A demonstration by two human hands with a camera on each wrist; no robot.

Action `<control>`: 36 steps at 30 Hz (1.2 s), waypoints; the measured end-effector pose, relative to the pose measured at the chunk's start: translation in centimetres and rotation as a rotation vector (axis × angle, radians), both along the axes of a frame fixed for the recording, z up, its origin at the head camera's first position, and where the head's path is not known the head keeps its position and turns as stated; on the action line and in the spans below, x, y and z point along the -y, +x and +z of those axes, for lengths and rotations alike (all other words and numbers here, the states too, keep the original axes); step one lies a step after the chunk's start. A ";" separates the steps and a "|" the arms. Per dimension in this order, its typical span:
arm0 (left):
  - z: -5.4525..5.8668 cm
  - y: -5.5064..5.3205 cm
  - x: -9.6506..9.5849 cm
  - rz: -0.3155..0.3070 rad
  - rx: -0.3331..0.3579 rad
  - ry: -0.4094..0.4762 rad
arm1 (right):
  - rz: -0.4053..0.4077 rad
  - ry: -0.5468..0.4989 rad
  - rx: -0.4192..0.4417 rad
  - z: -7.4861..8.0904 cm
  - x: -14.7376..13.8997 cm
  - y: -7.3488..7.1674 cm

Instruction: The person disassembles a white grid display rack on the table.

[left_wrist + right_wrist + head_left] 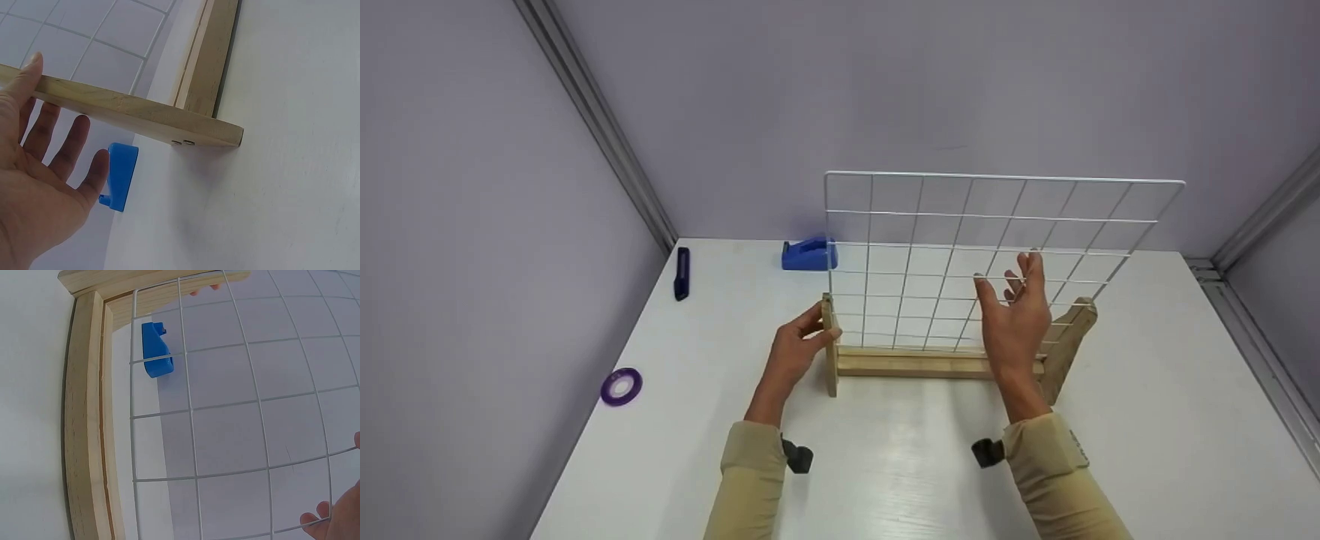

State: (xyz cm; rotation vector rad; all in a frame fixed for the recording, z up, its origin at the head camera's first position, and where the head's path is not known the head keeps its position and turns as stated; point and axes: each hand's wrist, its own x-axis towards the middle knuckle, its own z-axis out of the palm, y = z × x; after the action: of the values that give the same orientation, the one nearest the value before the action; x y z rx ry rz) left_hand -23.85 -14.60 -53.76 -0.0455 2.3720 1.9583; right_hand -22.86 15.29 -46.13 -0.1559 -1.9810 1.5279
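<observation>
A wooden stand [915,364] has two upright side pieces joined by a grooved rail [84,422]. My left hand [795,351] pinches the left side piece [124,102], thumb on its inner side and fingers on the outer. A white wire grid [1005,178] leans up and back from the stand, its lower edge close along the rail. At the grid's right half is my right hand [1016,326], fingers extended upward and thumb spread apart. In the right wrist view, its fingertips [315,520] overlap the outer wires.
Behind the grid's left edge stands a blue tape dispenser [808,255]. A dark utility knife [682,274] lies at the table's back left, with a purple tape roll [621,386] nearer the left edge. Walls rise behind and beside the white table [885,465].
</observation>
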 end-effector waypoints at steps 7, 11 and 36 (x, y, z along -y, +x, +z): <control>-0.1 0.3 0.1 0.002 -0.012 -0.011 | -0.007 0.037 -0.012 0.4 0.1 0.1; 0.0 0.2 0.0 -0.015 -0.028 -0.020 | -0.012 0.042 -0.027 0.6 -0.1 0.0; 0.0 0.2 -0.7 -0.006 -0.019 -0.019 | -0.014 0.097 -0.028 1.9 -0.6 -0.3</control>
State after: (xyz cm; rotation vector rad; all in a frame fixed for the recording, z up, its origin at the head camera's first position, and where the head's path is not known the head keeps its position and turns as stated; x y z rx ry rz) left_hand -23.67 -13.89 -53.76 -0.0208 2.3991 1.9429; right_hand -23.19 15.89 -44.26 -0.1079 -2.0226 1.4148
